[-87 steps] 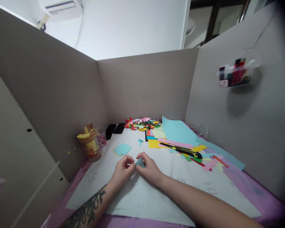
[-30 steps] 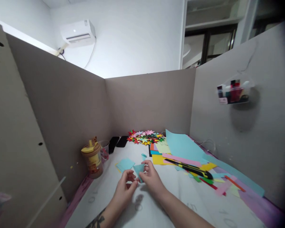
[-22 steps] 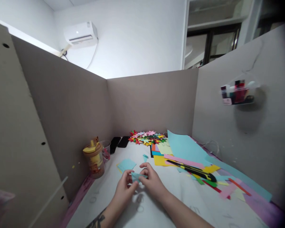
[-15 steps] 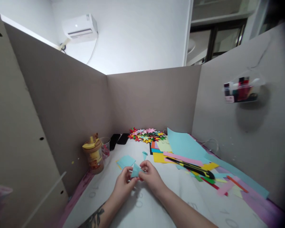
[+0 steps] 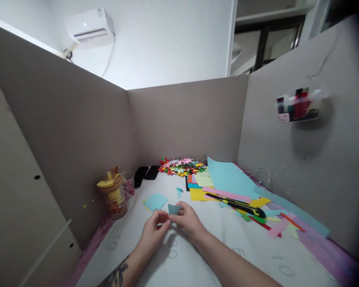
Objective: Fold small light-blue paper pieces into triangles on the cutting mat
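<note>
At my far left the grey partition slants down to the purple cloth, whose strip shows past the edge of the white sheet. Against that partition stands a tumbler with a yellow lid, upright, a clear plastic cup just behind it, then two flat black slabs like phones. Light-blue paper squares lie stacked near my left hand, a yellow edge peeking out beneath. Between tumbler and wrist the white sheet gives my left elbow sideways room. My left thumb and forefinger curl to a narrow gap at the lower edge of the folded light-blue paper; whether they grip it I cannot tell. The paper stands up between my hands, pinched by my right hand, thumb against fingers. Just beyond lies a small folded blue piece, and behind that, by the back partition, a heap of paper stars. Rightward, a black-and-yellow utility knife lies across coloured paper strips, well apart from my knuckles. A large light-blue sheet reaches toward the right partition.
</note>
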Available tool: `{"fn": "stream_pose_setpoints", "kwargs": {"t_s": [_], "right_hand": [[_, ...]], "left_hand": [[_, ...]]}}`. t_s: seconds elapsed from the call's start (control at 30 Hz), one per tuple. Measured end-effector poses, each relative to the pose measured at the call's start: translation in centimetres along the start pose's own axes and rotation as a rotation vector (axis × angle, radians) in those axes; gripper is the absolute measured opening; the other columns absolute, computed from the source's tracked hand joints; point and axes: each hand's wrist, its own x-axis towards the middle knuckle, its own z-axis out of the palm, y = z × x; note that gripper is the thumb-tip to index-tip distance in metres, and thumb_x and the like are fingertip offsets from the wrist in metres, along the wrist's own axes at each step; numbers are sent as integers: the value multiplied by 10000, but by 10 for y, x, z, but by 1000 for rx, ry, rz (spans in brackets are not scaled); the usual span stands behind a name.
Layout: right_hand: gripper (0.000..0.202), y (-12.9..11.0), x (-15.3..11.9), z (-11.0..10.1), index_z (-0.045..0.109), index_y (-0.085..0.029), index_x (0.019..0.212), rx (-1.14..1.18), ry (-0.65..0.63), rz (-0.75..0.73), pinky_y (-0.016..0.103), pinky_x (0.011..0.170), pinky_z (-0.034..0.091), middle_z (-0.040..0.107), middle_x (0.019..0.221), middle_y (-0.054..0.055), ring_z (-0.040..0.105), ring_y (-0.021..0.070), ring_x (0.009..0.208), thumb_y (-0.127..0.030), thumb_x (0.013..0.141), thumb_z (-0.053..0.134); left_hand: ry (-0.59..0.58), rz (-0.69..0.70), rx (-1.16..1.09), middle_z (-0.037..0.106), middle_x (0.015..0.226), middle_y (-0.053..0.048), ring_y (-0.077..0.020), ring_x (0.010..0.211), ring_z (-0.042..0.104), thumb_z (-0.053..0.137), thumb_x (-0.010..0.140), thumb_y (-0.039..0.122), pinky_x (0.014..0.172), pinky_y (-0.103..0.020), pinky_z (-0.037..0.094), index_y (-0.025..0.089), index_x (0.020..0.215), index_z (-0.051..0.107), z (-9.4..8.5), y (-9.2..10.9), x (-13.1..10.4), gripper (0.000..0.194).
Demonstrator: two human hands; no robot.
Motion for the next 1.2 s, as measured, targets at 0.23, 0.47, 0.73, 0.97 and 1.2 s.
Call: {"fn": "stream_pose_setpoints", "kwargs": {"t_s": [0.23,0.47,0.73,0.97,1.2], "right_hand": [[378,7,2,1,437,-195,840,-4,40,-22,203,491,335,548,547,-71,472,97,476,-203,554,685],[289,5,6,-8,465,-187,826,-193,69,-117,207,521,339,529,569,-69,474,94,508,-138,579,609],[142,8,2,-4,542,-160,719,-376,-22,-142,215,551,354,550,625,-32,500,114,595,-112,585,550],[65,3,0,-4,534,-155,658,-289,-37,-33,204,485,337,510,548,-53,455,80,476,-156,593,544],[134,1,0,-1,594,-152,682,-68,-59,75,197,461,317,525,467,-50,463,84,442,-159,564,531]], "left_hand": [[17,-41,-51,565,585,27,-105,540,504,616,699,276,518,-199,367,152,921,494,3,-5,1,282],[77,10,91,560,625,10,-112,567,496,602,699,276,526,-201,363,147,789,577,-2,2,-1,160],[67,24,88,563,635,-6,-124,601,496,595,704,288,565,-212,375,136,695,591,-4,-1,2,152],[37,-9,28,593,658,-17,-127,622,506,566,680,241,590,-218,385,128,714,643,-6,2,1,141],[87,-142,-156,568,592,14,-106,555,484,592,637,266,554,-209,374,135,732,640,-6,11,-2,169]]}}
